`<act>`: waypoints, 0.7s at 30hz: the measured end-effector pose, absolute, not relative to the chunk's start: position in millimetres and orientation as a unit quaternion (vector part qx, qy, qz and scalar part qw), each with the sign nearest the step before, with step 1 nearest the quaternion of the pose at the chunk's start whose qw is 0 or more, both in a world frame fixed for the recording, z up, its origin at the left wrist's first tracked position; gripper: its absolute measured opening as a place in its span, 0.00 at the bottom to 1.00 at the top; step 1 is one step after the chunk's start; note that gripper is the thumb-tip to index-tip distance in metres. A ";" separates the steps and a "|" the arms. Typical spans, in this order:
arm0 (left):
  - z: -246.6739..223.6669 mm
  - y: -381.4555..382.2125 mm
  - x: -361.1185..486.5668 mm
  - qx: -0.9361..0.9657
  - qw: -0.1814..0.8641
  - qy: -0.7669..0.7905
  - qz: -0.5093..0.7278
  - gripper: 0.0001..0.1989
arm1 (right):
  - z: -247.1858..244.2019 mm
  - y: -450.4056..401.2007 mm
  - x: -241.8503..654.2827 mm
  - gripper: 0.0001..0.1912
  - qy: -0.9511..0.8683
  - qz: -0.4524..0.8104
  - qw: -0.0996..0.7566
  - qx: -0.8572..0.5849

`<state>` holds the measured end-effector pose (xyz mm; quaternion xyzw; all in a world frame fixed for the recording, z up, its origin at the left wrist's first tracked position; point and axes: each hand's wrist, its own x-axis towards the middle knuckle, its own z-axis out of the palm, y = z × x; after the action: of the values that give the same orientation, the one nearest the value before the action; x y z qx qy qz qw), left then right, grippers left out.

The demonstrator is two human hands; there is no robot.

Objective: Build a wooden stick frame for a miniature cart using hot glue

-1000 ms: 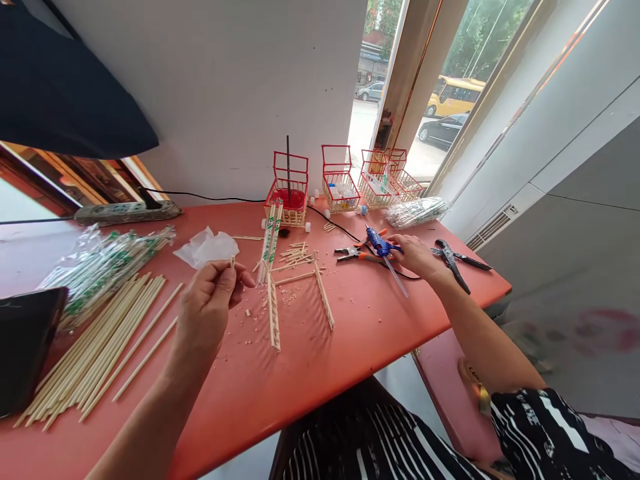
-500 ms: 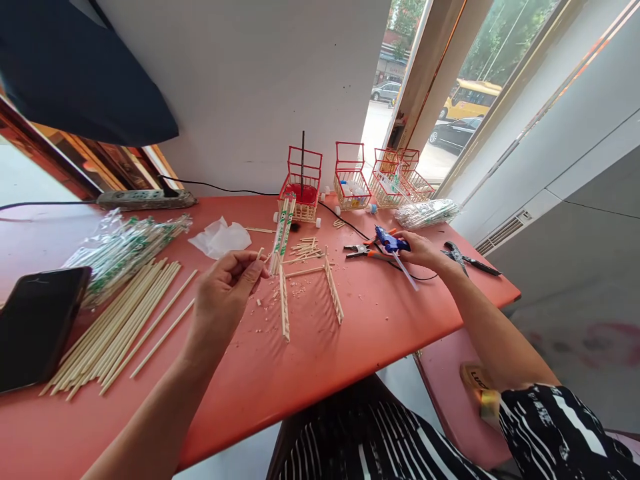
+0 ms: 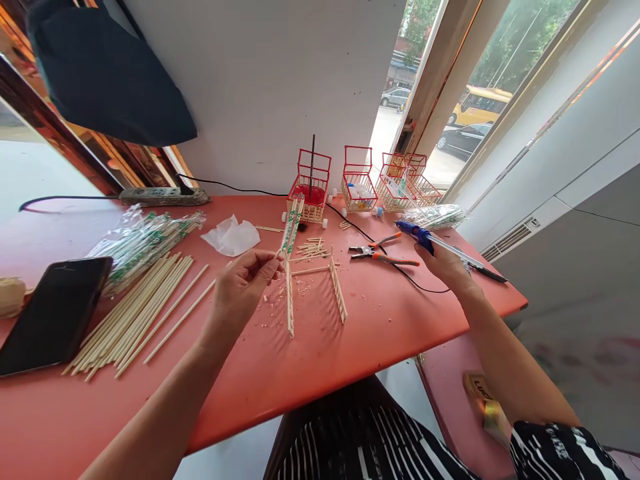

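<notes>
My left hand (image 3: 250, 277) pinches a short wooden stick at the left corner of a small stick frame (image 3: 311, 271), whose two slatted sides stand on the red table. On the right, my right hand (image 3: 445, 263) is wrapped round a blue glue gun (image 3: 415, 232) with a clear glue stick in its back, its nozzle pointing left. Orange-handled pliers (image 3: 383, 256) lie open between the hands. Behind the frame are short cut sticks (image 3: 313, 249) and wrapped chopsticks (image 3: 293, 225) leaning on a red-topped stick cart (image 3: 309, 193).
Long bare sticks (image 3: 133, 313), a phone (image 3: 55, 313) and packaged chopsticks (image 3: 150, 243) lie at the left. White tissue (image 3: 231, 237) is behind my left hand. More stick carts (image 3: 359, 190) stand along the back. A black cable (image 3: 357, 230) runs behind the pliers.
My right hand has lifted the glue gun off the pliers, moved it right and turned it to point left. My left hand has brought its short stick to the frame's corner. The view has shifted slightly.
</notes>
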<state>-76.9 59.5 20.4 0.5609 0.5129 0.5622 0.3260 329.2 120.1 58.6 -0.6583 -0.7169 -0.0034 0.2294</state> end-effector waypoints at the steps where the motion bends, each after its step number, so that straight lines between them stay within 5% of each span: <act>1: 20.2 59.6 -77.1 0.563 0.317 0.519 0.559 0.12 | 58.2 117.4 329.4 0.18 -0.712 0.000 0.233 -0.663; 8: 39.5 43.0 -74.1 0.603 0.240 0.546 0.531 0.11 | 64.9 93.5 324.3 0.25 -0.698 0.049 0.267 -0.663; 13: 51.8 6.2 -51.0 0.660 0.184 0.515 0.515 0.07 | 72.3 61.7 307.4 0.25 -0.712 0.204 0.319 -0.591; 21: 15.8 -40.5 1.9 0.679 0.147 0.474 0.541 0.06 | 46.6 19.3 288.6 0.24 -0.713 0.368 0.317 -0.505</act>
<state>1.9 -40.5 15.8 0.6789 0.4736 0.5414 0.1471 288.6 19.3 46.6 -0.5052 -0.7131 0.3684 0.3170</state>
